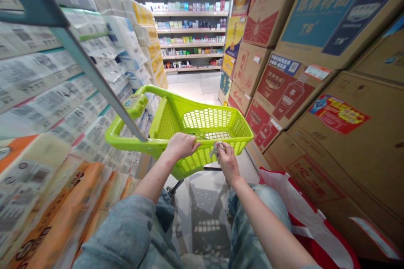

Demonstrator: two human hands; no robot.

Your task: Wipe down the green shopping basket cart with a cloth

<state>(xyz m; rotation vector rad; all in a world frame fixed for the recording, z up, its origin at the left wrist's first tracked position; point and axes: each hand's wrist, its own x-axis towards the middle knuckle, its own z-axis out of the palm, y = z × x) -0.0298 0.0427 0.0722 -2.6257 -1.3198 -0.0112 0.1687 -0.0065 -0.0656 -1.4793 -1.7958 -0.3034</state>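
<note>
At cart rim (208, 140): left hand (183, 145) clamped on, right hand (228, 163) pinching rag (216, 149).
Rag likely soft, light; grip bunched folds.

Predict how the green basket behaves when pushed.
The green basket is probably stiff: its moulded walls don't sag by the left hand. It seems light for its size, given its many openings. It may roll: a wheel seems visible below.

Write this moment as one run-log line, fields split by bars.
left hand: on near rim of green basket | right hand: holds crumpled grey cloth or tissue at rim | flanks: stacked packs left, cardboard boxes right
</note>
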